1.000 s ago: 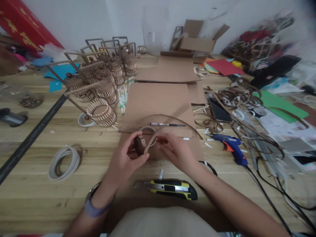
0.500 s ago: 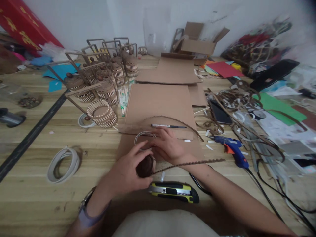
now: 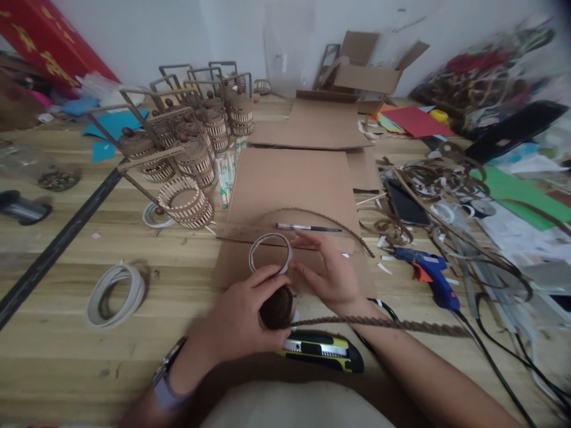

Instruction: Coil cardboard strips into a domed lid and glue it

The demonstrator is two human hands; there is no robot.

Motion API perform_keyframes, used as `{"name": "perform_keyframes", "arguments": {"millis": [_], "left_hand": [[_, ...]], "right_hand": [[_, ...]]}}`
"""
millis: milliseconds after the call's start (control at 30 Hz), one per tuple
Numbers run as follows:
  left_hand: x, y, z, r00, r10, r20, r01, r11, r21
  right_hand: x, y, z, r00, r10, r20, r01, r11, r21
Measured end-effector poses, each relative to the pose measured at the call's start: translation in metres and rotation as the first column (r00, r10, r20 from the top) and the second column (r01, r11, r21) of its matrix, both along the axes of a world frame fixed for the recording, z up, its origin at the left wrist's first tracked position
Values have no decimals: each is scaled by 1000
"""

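Note:
My left hand (image 3: 243, 315) grips a small brown cardboard roll (image 3: 276, 307) low over the wooden table. A long corrugated brown strip (image 3: 383, 324) runs from that roll to the right, across my right forearm. My right hand (image 3: 330, 270) lies on the cardboard sheet (image 3: 289, 178) with fingers partly curled, its fingertips beside a white tape ring (image 3: 270, 252). I cannot see anything held in the right hand. A yellow and black utility knife (image 3: 321, 351) lies just below the roll.
A pen (image 3: 307, 227) and a wooden ruler (image 3: 250, 232) lie on the cardboard. A blue glue gun (image 3: 428, 270) with its cord is to the right, amid brown strip scraps. Woven lantern-like crafts (image 3: 187, 160) stand at back left. A white coil (image 3: 113, 294) lies left.
My left hand drew the brown roll down toward me, and the strip unwound to the right. My right hand let go of the strip and moved to the white ring.

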State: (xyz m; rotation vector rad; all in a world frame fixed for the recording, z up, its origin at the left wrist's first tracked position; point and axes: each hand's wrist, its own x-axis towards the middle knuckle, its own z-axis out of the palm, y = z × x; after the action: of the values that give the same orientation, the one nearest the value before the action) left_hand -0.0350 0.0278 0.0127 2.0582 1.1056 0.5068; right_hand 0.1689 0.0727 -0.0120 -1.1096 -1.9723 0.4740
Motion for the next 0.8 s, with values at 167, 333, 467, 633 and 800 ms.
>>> {"name": "perform_keyframes", "arguments": {"millis": [167,333,467,633,800], "left_hand": [[2,0,-5,996,77,-36,-77,997,11],[-1,3,-7,980,191,-51,-189,981,38],[0,2,-4,984,173,-52,-171,985,28],[5,-2,-6,992,120,-32,-119,992,44],[7,-3,-5,994,100,-54,-95,992,79]], "right_hand": [[5,2,4,997,-26,68,17,992,128],[10,2,14,992,-54,111,26,970,243],[14,3,18,977,-179,120,131,935,330],[7,3,16,921,-177,346,-35,848,529],[-3,1,9,893,-314,323,-25,682,731]]}}
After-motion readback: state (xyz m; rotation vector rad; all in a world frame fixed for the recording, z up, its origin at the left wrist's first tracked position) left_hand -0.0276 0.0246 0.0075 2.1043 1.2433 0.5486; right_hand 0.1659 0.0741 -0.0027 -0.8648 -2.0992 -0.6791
